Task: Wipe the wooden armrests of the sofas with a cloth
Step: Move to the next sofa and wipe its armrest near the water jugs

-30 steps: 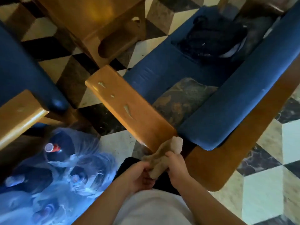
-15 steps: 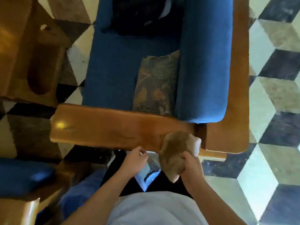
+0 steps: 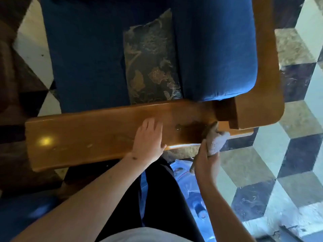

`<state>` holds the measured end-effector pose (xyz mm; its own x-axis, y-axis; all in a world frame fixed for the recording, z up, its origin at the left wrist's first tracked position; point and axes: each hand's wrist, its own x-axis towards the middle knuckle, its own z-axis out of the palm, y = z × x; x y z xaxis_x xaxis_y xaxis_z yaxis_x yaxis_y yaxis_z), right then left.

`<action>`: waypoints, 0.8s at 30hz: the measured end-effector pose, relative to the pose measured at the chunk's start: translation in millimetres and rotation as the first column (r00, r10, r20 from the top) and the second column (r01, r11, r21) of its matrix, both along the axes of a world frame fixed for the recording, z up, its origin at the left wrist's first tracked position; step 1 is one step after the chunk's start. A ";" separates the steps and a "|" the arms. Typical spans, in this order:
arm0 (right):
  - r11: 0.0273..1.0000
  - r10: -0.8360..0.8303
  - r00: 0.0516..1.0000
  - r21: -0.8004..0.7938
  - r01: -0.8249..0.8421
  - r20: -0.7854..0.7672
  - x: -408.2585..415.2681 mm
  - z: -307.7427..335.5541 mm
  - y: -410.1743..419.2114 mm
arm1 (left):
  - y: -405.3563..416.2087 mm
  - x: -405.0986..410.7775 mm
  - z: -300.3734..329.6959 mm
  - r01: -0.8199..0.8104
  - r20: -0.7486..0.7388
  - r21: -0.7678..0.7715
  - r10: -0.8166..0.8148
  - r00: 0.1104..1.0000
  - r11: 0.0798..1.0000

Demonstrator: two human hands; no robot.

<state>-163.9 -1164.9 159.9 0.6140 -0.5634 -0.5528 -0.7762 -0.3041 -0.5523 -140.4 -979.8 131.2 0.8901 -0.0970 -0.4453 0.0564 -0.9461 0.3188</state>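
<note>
A wide wooden armrest (image 3: 83,135) of a blue sofa runs across the middle of the view. My left hand (image 3: 148,138) lies flat on it, fingers spread, holding nothing. My right hand (image 3: 206,158) grips a bunched beige cloth (image 3: 215,141) and presses its tip against the armrest's right end, near the joint with the wooden back frame (image 3: 262,102). A dark wet patch (image 3: 190,129) shows on the wood just left of the cloth.
A patterned cushion (image 3: 150,63) leans between the blue seat (image 3: 87,58) and the blue backrest (image 3: 215,49). Chequered marble floor (image 3: 288,154) lies to the right. A plastic bag with bottles (image 3: 190,189) sits by my legs. Another blue sofa's edge (image 3: 22,212) is at lower left.
The view has turned and closed in on the armrest. My left hand has let go of the cloth and come down flat on the wood. My right hand has brought the cloth onto the armrest's right end.
</note>
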 end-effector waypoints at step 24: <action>0.231 0.970 0.227 -0.586 -0.777 0.083 47.6 -121.7 61.9 | 44.7 -1.1 -43.0 -0.347 0.140 -0.203 0.378 0.915 0.916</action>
